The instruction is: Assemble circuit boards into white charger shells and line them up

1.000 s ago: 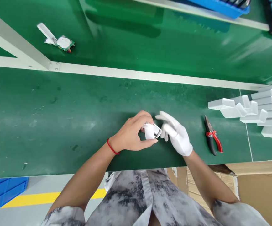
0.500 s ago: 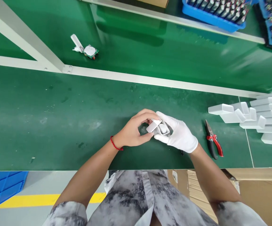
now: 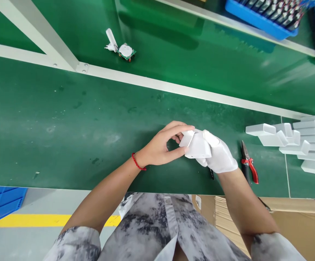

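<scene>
White-gloved right hand [image 3: 219,155] grips a case [image 3: 199,145], bare left hand [image 3: 161,148] pinching the thin white piece [image 3: 186,139] at its end, all left of the pliers [image 3: 252,170]. Likely light, stiff, slick plastic; its broad sides should offer the surest hold.

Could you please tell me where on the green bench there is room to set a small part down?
The widest free patch of bench lies left of the left hand, in front of the pale rail. A narrower strip runs between rail and right hand; a dark item lies beside that hand. The right end is crowded with white cases, pliers nearby.
</scene>
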Demonstrator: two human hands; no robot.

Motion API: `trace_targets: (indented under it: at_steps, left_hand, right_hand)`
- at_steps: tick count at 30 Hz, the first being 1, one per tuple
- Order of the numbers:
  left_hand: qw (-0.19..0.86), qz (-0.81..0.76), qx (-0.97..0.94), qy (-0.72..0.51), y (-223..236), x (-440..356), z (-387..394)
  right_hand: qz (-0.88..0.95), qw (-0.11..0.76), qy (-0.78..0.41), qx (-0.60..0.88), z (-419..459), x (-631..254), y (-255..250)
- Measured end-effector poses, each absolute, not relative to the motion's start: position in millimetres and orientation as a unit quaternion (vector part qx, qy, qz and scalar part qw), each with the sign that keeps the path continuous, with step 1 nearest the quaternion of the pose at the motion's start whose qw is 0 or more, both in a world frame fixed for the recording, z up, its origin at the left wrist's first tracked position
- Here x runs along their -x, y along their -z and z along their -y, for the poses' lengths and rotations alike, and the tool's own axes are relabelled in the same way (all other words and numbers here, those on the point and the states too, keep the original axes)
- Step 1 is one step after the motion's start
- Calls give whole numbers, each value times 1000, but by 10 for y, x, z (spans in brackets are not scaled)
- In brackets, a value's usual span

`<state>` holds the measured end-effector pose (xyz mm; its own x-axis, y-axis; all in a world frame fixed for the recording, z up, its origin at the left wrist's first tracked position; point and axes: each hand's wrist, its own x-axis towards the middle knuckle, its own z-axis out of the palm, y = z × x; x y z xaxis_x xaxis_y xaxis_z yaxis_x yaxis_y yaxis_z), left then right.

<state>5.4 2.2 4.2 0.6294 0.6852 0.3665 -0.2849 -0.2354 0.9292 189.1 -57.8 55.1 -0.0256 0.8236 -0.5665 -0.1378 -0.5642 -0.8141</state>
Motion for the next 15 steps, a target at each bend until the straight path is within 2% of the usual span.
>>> trace_targets:
  at_steps: [6,15]
  left_hand:
    - [689,-222,-583,-369,-18,-60,-56]
    - [723,-325,-515,-327,-49,-89,-97]
  right_hand:
    - [31,359,-725,587,412,-1817,-571]
    - [4,346,-769,538,273,-1756,-530]
